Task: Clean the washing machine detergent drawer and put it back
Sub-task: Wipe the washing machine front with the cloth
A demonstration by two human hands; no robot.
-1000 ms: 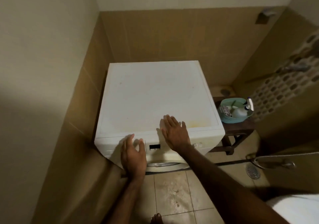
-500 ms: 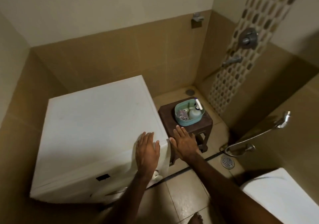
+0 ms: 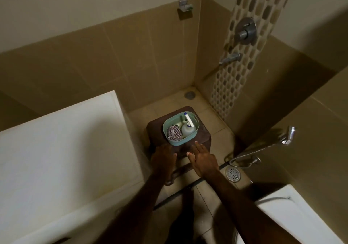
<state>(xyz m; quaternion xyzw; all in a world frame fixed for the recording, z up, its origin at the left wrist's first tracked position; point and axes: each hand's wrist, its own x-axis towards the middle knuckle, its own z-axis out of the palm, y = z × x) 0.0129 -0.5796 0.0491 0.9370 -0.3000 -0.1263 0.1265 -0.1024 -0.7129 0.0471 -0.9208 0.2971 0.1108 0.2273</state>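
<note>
- Your hands get open air above the brown stool (image 3: 156, 131), though its top is mostly filled by the teal basket (image 3: 174, 142).
- The washing machine (image 3: 66, 149) blocks your left.
- The hose (image 3: 250, 152) hangs at right, apparently clear.

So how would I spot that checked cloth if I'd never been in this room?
Find the white washing machine; right of it stands a dark brown stool bearing a teal basket. The checked cloth lies bunched in the basket's left half, the only patterned item beside a pale bottle.
</note>
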